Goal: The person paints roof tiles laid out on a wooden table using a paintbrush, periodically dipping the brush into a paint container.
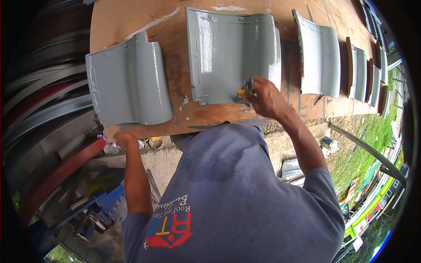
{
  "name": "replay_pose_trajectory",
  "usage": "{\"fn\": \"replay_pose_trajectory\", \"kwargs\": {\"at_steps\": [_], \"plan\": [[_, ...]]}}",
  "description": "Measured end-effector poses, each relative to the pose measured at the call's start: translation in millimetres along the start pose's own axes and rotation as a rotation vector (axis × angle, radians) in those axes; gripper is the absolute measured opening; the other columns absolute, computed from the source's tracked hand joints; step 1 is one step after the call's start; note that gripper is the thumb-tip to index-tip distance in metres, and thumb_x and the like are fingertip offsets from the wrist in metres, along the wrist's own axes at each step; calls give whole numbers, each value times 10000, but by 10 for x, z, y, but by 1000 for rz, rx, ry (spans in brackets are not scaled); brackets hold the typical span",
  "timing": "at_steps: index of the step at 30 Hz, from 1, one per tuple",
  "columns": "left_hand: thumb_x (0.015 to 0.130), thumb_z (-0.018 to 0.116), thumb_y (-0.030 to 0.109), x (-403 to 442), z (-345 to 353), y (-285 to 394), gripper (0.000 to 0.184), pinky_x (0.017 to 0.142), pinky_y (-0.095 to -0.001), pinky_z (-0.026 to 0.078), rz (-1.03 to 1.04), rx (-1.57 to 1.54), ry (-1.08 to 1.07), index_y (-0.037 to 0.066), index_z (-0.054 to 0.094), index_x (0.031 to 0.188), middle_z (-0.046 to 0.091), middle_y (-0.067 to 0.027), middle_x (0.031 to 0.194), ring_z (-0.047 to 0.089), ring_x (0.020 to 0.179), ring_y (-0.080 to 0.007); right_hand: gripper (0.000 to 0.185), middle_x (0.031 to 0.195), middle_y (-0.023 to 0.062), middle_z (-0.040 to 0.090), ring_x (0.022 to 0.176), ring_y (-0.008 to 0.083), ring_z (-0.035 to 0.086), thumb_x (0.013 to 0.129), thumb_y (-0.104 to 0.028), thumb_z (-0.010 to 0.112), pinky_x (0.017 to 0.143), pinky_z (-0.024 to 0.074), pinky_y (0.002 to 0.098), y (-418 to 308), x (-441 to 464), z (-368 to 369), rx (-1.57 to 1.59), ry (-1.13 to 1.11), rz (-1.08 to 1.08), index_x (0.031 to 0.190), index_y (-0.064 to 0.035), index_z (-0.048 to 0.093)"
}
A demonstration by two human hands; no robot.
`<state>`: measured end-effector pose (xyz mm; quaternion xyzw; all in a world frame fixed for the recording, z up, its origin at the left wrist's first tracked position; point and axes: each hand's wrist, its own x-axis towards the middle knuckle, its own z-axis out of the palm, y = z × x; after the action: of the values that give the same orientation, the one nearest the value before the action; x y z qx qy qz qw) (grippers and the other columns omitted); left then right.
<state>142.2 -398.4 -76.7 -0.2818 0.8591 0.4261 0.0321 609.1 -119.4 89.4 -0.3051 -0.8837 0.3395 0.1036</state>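
My right hand [268,98] grips a paintbrush with a dark and yellow handle [245,89]. Its bristles touch the lower part of the middle grey roof tile [228,57], where wet, shiny streaks show. My left hand [126,138] is closed at the front edge of the wooden board [201,118], just below the left grey tile [118,83]; its fingers are partly hidden. The left tile also has glossy streaks along its raised curve.
More grey tiles [319,57] continue in a row to the right, several with brown edges. Metal lengths [48,105] lie at the left. Below the board are a blue metal object [109,201], a paint can [329,143] and a pole [368,151] beside grass.
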Motion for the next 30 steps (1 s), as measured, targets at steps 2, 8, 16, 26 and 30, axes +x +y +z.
{"fn": "replay_pose_trajectory", "kwargs": {"at_steps": [2,8,16,26,30], "plan": [[984,424,430,-70,-14,33,665,936,-540,586,3,-14,-14,-159,621,1224,666,-328,1244,695,1098,-451,129,893,154,643,847,350,648,891,-73,722,759,556,433,144,235,-41,-32,-10,94,977,-31,635],[983,409,430,-96,-28,59,673,923,-534,593,-7,14,-24,-167,641,1189,682,-320,1216,693,1100,-449,131,937,138,627,941,344,633,867,-33,673,795,547,443,195,655,-182,-267,285,-141,989,-33,626],[981,425,462,-77,-6,18,687,1010,-549,543,35,7,44,-129,556,1306,614,-352,1314,650,1172,-477,136,899,112,606,840,297,607,796,17,624,729,565,407,-92,-128,198,-308,-44,-278,918,-38,602],[974,441,459,106,30,-39,692,995,-566,547,11,35,32,-151,554,1282,623,-361,1289,654,1163,-488,134,876,142,619,879,360,637,834,-34,727,742,546,462,-188,-16,-46,-36,-91,-79,929,-20,632],[973,470,406,299,47,-192,634,922,-573,576,73,197,58,-172,578,1210,669,-356,1168,689,1078,-487,120,908,164,636,908,403,628,851,-34,719,792,534,490,50,337,-255,-34,-38,7,933,-13,634]]}}
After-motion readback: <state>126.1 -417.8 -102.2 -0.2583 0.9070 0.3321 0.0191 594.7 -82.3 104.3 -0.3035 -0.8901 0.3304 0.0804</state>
